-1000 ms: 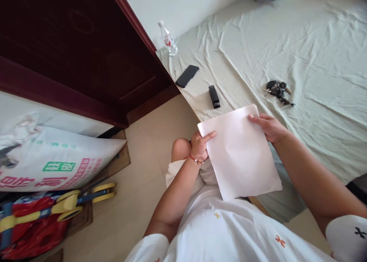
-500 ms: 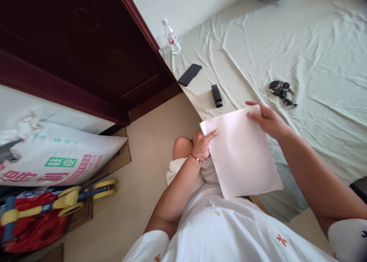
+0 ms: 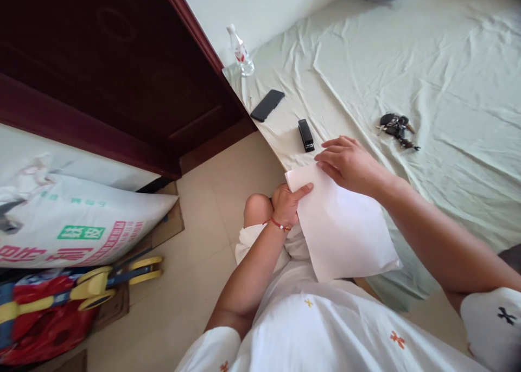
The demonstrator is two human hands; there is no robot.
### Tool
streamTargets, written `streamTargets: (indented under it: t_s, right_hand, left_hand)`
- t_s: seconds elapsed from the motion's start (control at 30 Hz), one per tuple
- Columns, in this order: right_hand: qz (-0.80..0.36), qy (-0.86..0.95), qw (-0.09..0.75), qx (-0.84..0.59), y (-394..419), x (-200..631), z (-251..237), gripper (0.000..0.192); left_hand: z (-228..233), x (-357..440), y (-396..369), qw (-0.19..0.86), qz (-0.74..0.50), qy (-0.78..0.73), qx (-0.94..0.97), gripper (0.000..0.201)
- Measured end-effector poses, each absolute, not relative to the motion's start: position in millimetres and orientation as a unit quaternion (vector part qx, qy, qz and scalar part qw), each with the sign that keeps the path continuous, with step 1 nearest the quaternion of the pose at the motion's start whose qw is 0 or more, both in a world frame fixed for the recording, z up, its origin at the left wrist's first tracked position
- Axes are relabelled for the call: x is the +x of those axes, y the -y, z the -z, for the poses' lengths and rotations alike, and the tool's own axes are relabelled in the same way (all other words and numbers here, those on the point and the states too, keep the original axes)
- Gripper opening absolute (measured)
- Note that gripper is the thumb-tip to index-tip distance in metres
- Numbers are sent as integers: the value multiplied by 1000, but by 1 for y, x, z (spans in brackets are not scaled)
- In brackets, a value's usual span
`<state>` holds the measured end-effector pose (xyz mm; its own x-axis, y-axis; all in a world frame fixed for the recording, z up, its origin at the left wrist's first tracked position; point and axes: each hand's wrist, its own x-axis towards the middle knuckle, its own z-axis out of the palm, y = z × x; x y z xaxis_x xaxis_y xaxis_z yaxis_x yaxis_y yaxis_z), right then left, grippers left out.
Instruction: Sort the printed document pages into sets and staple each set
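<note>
You are pinching the paper sheets (image 3: 345, 231) in your left hand (image 3: 286, 205) while your right hand (image 3: 350, 163), fingers spread, is hovering beside the untouched stapler (image 3: 305, 135).

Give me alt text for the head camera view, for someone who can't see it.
A seated person holds white paper at its left corner with the left hand, the right hand lying across its top edge. Beyond, on a pale green sheet, lie a black stapler, phone, keys and a bottle.
</note>
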<state>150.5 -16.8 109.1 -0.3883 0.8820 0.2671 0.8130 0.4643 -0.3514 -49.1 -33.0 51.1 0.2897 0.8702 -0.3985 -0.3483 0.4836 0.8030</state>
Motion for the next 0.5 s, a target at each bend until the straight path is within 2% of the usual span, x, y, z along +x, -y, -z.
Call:
streamTargets:
  t_s: [0.17, 0.33, 0.5]
  right_hand:
    - [-185, 821, 213, -496, 4, 135, -115, 38]
    - [-185, 789, 273, -519, -7, 146, -121, 34]
    - [-217, 772, 291, -522, -14, 157, -129, 31]
  left_hand:
    - [-54, -49, 36, 752, -396, -428, 308, 56]
    - [-43, -55, 60, 772, -355, -413, 328, 60]
    - [-24, -54, 97, 811, -302, -366, 343, 67]
